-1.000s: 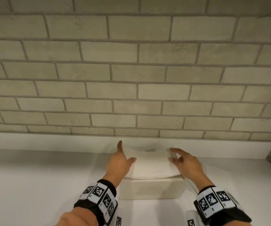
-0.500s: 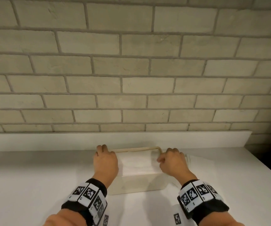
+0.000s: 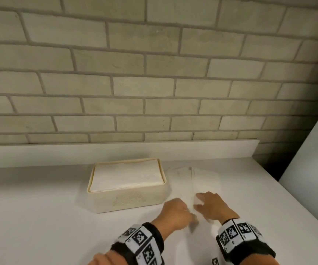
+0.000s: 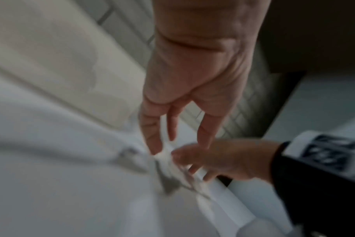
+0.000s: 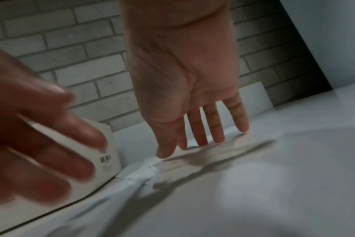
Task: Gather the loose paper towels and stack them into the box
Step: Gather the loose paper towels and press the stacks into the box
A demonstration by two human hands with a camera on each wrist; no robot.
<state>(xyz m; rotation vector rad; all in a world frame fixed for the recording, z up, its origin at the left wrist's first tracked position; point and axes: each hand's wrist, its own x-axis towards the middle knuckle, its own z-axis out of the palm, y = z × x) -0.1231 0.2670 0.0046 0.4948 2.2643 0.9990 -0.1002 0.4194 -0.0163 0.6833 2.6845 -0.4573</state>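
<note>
The left hand (image 4: pixel 192 67) is reaching down with its fingers (image 4: pixel 152 136) nearly straight and narrowly spread, its fingertips touching the near edge of the loose white paper towels (image 3: pixel 198 180) lying flat on the white counter (image 3: pixel 39 207); whether it is pinching that edge or only touching it is blurred and cannot be told. The right hand (image 5: pixel 184 77) is lying just beside it with its fingers (image 5: pixel 215 126) straight and slightly apart, their tips pressing down on the same loose towels, so its grip is wide and holding nothing. In the head view the two hands are sitting close together near the front of the counter, left hand (image 3: pixel 175 213) and right hand (image 3: pixel 211 207), each wrist wearing a black band with black-and-white square markers (image 3: pixel 139 240). The loose towels are stretching away from the fingertips toward the wall, just to the right of the cream rectangular plastic box (image 3: pixel 127 194), apart from it. That box is standing open-topped on the counter and is carrying a neat stack of white folded paper towels (image 3: pixel 127 176) reaching about up to its rim. A small barcode label (image 5: pixel 104 158) is showing on the box's end in the right wrist view. Behind the counter a pale brick wall (image 3: pixel 154 73) is rising above a low white backsplash (image 3: pixel 116 152).
</note>
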